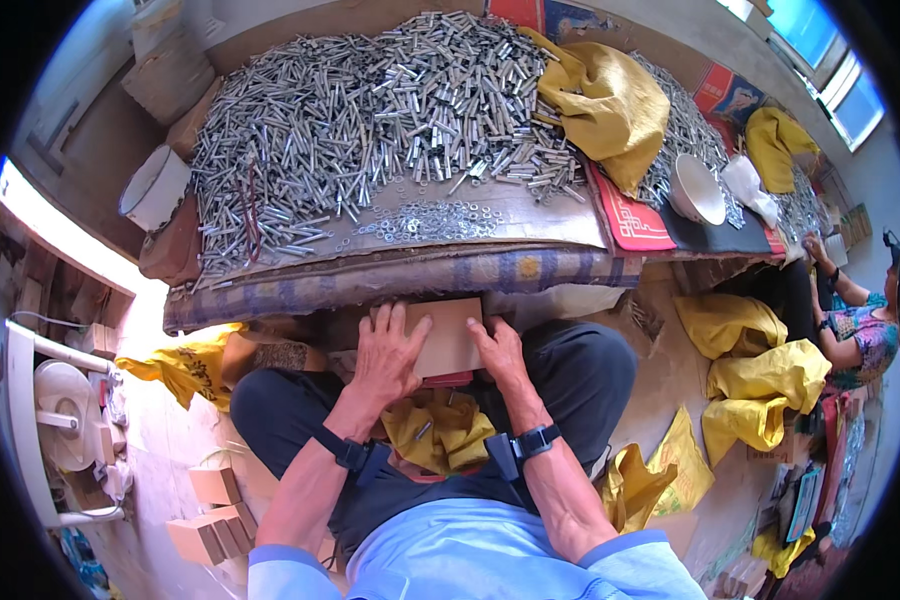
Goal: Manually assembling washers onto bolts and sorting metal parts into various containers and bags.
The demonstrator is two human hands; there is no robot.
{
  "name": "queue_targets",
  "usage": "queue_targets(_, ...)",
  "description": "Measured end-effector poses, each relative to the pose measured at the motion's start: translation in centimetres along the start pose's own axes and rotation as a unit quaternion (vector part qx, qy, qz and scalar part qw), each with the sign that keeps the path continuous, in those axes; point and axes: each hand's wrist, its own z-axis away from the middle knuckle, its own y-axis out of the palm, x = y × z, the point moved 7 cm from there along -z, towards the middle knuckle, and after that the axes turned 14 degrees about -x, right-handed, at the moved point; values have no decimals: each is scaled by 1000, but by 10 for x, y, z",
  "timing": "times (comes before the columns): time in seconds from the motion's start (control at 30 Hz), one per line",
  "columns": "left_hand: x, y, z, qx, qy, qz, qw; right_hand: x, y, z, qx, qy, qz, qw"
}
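A small brown cardboard box (452, 340) is held between my two hands, over my lap and just below the table's near edge. My left hand (388, 352) lies along the box's left side, with its fingers stretched over the edge and the thumb on top. Against the right side presses my right hand (502, 355), its thumb at the upper right corner and its other fingers partly hidden. Beneath the box, a yellow woven sack (438, 432) lies between my legs with a small metal piece on it.
A big heap of metal expansion bolts (370, 120) covers the table, with loose washers (430, 222) in front. A yellow sack (610, 110) and white bowl (697, 190) are at right. Brown boxes (215, 530) stand on the floor at left. Another person (855, 330) sits far right.
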Motion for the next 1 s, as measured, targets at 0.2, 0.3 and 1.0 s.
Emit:
queue_targets(0.2, 26, 8, 16, 9, -89, 56, 994, -8, 24, -10, -37, 20, 124, 991)
queue_targets(0.3, 43, 12, 9, -31, -184, 200, 962, -11, 14, -13, -76, -15, 46, 996)
queue_targets(1.0, 113, 109, 11, 63, -340, 444, 826, 2, 21, -16, -60, -24, -84, 994)
